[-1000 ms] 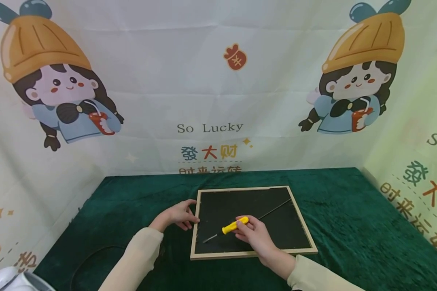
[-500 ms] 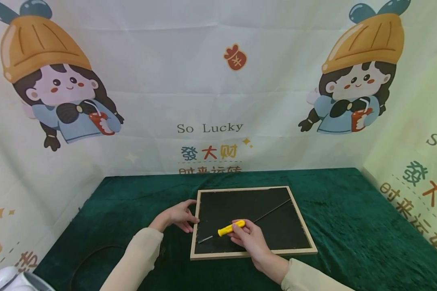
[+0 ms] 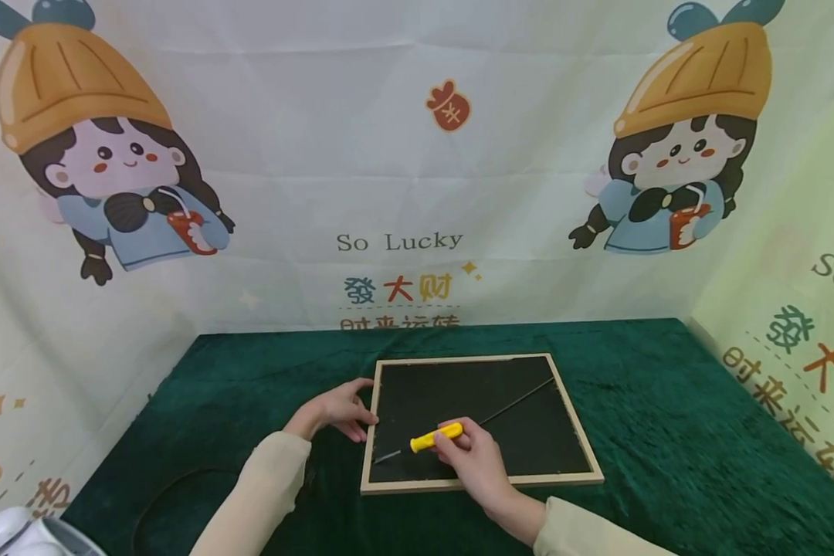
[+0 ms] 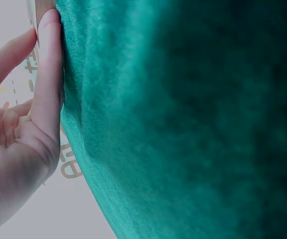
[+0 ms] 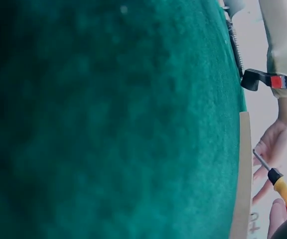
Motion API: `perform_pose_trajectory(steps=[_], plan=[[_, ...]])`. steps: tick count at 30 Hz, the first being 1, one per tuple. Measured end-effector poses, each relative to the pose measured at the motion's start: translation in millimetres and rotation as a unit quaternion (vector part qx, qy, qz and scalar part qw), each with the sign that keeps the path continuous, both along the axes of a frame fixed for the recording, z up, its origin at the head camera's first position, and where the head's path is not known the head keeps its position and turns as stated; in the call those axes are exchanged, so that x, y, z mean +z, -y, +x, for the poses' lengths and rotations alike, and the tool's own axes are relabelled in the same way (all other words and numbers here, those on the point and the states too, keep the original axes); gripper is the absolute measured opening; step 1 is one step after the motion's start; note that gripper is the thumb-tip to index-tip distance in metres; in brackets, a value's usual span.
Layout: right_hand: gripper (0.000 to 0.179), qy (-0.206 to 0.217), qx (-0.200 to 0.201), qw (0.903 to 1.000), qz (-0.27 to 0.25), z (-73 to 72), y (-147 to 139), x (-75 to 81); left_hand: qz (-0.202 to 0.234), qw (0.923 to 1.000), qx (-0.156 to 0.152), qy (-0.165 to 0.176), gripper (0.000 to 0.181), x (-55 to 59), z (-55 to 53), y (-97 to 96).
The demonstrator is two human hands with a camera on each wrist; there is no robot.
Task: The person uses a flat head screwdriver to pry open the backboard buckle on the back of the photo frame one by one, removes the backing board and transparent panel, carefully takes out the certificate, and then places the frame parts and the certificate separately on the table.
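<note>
A wooden frame with a black board (image 3: 459, 394) lies on the green cloth. In the head view, my right hand (image 3: 479, 463) grips the yellow handle of a screwdriver (image 3: 427, 439) above the board. Its metal shaft points left, with the tip close to the frame's left side near the lower corner. The right wrist view shows the screwdriver's (image 5: 283, 191) black collar and slim shaft above the frame edge (image 5: 243, 174). Against the frame's left side rest the thumb and forefinger of my left hand (image 3: 337, 409). In the left wrist view, the left hand's (image 4: 26, 134) fingers are fairly straight.
A thin dark cord or rod (image 3: 517, 400) runs across the board to the frame's right side. Left of the left forearm, a dark cable (image 3: 174, 490) curves over the cloth. A white object (image 3: 24, 533) stands at the lower left corner. Printed curtains (image 3: 403, 177) enclose the table.
My right hand has moved left and slightly toward me with the screwdriver, bringing its tip closer to the frame's left side. The left hand stays against the frame.
</note>
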State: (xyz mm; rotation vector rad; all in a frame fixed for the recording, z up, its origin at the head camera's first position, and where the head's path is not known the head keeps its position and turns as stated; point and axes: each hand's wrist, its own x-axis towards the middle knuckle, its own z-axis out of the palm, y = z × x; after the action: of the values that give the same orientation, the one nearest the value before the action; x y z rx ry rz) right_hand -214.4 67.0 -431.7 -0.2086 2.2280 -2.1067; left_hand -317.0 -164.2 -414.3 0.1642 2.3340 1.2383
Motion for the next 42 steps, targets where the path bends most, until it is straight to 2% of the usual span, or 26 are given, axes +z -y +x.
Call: perform_pose_trajectory(steps=[2, 8, 10, 16, 20, 23, 27, 35, 38, 42], plan=[[0.041, 0.01, 0.0, 0.9999, -0.011, -1.6, 0.4, 1.0, 0.002, 1.0, 0.003, 0.0, 0.069, 0.2, -0.9, -0.2], [0.045, 0.078, -0.001, 0.9957, -0.051, -9.8, -2.8, -3.2, 0.003, 1.0, 0.007, 0.001, 0.068, 0.7, -1.0, -3.8], [0.045, 0.08, 0.003, 0.9957, -0.047, -11.5, -3.9, -4.5, -0.005, 1.0, 0.006, -0.004, 0.066, 1.5, -1.1, -5.5], [0.046, 0.079, 0.014, 0.9953, -0.054, -13.0, -5.1, -6.0, -0.052, 0.9971, 0.019, -0.052, 0.059, 3.7, -5.3, -8.8], [0.043, 0.082, 0.009, 0.995, -0.056, -11.5, -2.8, -4.2, -0.045, 0.9976, 0.023, -0.046, 0.062, 0.9, -7.3, -6.4], [0.04, 0.057, 0.004, 0.9981, -0.025, -9.3, 0.2, -0.8, -0.031, 0.9988, 0.022, -0.031, 0.065, -2.0, -9.1, -4.3], [0.035, -0.01, -0.001, 0.9996, 0.028, -5.7, 5.3, 5.9, -0.026, 0.9992, 0.018, -0.025, 0.065, -3.1, -11.6, -3.6], [0.026, -0.115, 0.021, 0.9902, 0.075, 4.7, 17.0, 19.6, -0.022, 0.9995, 0.012, -0.021, 0.064, 1.7, -10.4, -6.4], [0.029, -0.091, 0.029, 0.994, 0.052, 1.5, 17.7, 20.5, -0.024, 0.9994, 0.012, -0.023, 0.064, 2.2, -9.4, -6.5], [0.032, 0.002, 0.014, 0.9999, 0.001, -7.1, 13.5, 15.7, -0.024, 0.9993, 0.019, -0.02, 0.063, 1.0, -8.9, -6.3]])
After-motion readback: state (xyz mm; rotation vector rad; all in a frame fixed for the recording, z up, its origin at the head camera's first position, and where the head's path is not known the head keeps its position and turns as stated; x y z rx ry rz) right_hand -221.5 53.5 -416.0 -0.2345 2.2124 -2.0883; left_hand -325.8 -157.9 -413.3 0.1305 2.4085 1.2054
